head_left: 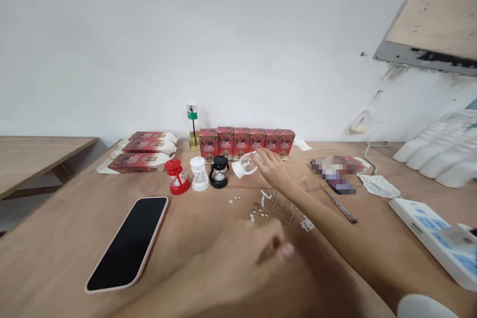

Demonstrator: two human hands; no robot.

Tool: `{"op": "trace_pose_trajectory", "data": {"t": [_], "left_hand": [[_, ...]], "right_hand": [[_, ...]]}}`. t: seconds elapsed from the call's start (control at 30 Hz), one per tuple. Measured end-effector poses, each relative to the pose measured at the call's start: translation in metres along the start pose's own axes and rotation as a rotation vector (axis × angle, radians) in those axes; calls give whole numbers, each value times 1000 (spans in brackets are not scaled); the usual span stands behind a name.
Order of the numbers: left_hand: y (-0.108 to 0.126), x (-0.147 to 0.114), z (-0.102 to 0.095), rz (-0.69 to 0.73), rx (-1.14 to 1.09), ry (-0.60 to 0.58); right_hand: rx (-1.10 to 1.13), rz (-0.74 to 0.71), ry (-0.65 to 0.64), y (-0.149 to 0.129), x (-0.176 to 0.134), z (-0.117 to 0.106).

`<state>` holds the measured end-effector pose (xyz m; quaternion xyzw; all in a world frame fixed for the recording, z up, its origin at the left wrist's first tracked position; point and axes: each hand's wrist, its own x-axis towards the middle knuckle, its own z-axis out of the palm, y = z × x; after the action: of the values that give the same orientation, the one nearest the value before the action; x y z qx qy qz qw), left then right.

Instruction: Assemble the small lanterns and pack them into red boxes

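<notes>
My right hand [274, 166] is closed around a clear lantern body with a white end [246, 165], tilted on its side above the table. Low in the foreground is my left hand [249, 251], blurred, its fingers curled; what they hold, if anything, is hidden. Three small lanterns stand in a row to the left: a red lantern [178, 177], a white lantern [199, 174] and a black lantern [219, 172]. Between my hands lie button cells [255, 212], thin bent wires [280, 203] and small white plastic pieces [307, 223].
Red printed boxes [242, 143] stand along the wall beside an oil bottle [194, 129]. Unfolded boxes [139, 162] lie at the left. A phone [128, 243] rests at the front left. A screwdriver [340, 204], a power strip [434, 238] and white moulded packaging [441, 151] are on the right.
</notes>
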<state>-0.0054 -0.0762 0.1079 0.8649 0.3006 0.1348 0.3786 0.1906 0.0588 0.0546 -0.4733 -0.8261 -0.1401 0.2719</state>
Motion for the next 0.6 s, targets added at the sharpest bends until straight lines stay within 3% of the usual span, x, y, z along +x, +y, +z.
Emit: {"op": "trace_pose_trajectory", "data": {"t": [0.07,0.13,0.2,0.3,0.5,0.6], "left_hand": [[-24,12,-1,-212,327,70],[-50,17,2,-338,563,104],[-70,19,7,-358,659,72],[-84,22,13,-298,751,39],[-90,34,15,-154,832,-29],[-97,34,14,-133,766,4]], "right_hand": [[197,143,87,-6,-11,3],[486,347,195,-25,-24,13],[800,552,304,-51,-34,26],[1132,675,345,-84,-45,40],[1161,692,301,-89,-55,37],[1119,658,310,-84,-57,36]]}}
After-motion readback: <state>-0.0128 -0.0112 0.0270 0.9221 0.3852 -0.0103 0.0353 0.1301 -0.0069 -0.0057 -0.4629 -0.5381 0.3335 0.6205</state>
